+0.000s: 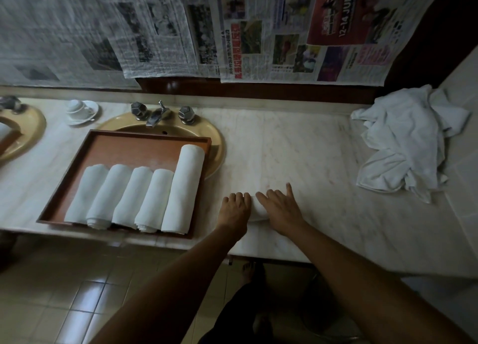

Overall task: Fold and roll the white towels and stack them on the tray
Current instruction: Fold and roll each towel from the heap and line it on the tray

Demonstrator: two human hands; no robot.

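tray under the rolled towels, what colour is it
Reddish-brown wood, tray, clearest in the head view.

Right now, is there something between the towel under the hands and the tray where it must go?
Nothing visible stands between them. The rolled towel lies under the left hand and right hand, just right of the tray. Only bare counter separates them, but five rolled towels already fill the tray's near part.
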